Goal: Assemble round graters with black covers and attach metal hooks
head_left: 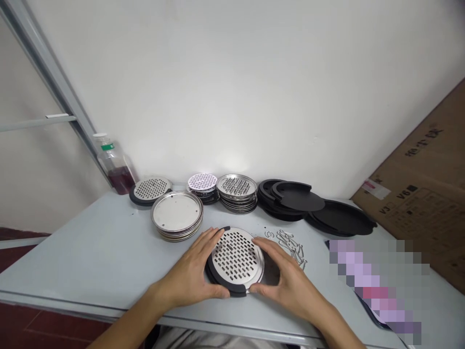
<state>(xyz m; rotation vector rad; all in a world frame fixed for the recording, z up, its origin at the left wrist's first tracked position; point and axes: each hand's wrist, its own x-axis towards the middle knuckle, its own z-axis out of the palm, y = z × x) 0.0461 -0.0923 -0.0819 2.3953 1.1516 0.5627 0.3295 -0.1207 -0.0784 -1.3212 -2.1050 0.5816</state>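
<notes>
A round perforated metal disc (238, 257) lies near the table's front, between my two hands. A black curved rim (227, 289) runs around its left side and bottom. My left hand (196, 269) curls around the black rim, with fingers at its upper end and the thumb at the lower one. On the other side, my right hand (283, 276) grips the disc's right edge, fingertips at the upper right and thumb at the bottom. Small bent wire clips (291, 247) lie in a loose pile just beyond my right fingers. What sits beneath the disc is mostly hidden.
Behind are stacked shallow metal trays (177, 211), a rimmed perforated disc (151, 189), small perforated plates (202, 182), raised-hole plates (237, 186) and black round trays (298, 196). A bottle of dark red liquid (121, 177) stands left; a cardboard box (417, 194) is right, near a blurred object (374, 286).
</notes>
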